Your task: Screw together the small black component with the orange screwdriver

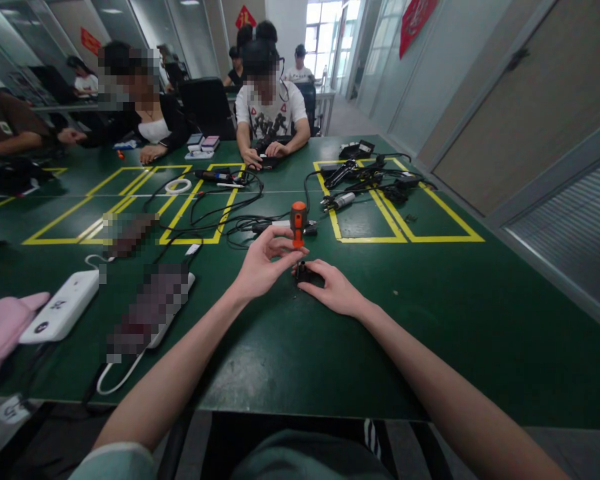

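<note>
My left hand point(266, 263) grips an upright screwdriver point(299, 223) with an orange and dark grey handle, its fingers closed about the lower part of the handle. Directly below, my right hand point(333, 288) pinches a small black part point(305, 272) against the table. The screwdriver's lower end points down at this part; whether its tip touches cannot be made out. What the black part is does not show clearly, since my fingers cover some of it. Tiny dark bits lie on the green surface just beneath it.
Cables point(253, 227) and a soldering-iron-like tool point(215, 176) lie beyond my hands. More black cords and tools point(365, 173) are at the right, inside yellow tape lines. A white power strip point(63, 307) and a phone-like device point(153, 310) lie left. Other people sit across the green table point(260, 373).
</note>
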`<state>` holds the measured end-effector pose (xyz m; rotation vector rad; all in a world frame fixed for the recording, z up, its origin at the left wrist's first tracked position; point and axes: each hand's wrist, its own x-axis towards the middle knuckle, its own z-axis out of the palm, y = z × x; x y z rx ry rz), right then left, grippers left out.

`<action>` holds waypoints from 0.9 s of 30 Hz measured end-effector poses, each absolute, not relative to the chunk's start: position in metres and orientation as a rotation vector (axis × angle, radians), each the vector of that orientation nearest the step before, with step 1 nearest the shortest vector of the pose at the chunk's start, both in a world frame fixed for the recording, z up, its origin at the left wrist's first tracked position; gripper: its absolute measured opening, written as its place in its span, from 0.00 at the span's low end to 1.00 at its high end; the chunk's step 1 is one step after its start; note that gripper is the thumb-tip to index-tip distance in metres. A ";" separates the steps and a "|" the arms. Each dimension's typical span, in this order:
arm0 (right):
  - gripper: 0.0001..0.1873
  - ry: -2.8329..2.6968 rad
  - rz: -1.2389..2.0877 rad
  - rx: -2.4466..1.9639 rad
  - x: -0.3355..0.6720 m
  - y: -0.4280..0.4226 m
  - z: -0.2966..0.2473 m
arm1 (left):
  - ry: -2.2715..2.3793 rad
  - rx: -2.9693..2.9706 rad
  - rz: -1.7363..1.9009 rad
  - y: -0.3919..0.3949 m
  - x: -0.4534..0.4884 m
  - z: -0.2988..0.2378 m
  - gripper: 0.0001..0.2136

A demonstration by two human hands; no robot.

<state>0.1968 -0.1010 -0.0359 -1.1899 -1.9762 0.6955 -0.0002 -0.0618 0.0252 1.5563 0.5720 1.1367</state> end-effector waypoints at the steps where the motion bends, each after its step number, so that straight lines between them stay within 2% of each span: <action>1: 0.13 -1.975 0.693 -1.186 0.197 -0.101 -0.036 | 0.564 1.539 1.135 -0.062 0.000 0.025 0.20; 5: 0.14 -1.980 0.685 -1.183 0.197 -0.101 -0.036 | 0.537 1.492 1.099 -0.062 -0.001 0.024 0.23; 14: 0.14 -1.958 0.696 -1.196 0.197 -0.100 -0.037 | 0.509 1.461 1.100 -0.063 -0.005 0.024 0.19; 27: 0.14 -1.959 0.702 -1.202 0.197 -0.098 -0.037 | 0.541 1.464 1.115 -0.063 -0.002 0.023 0.20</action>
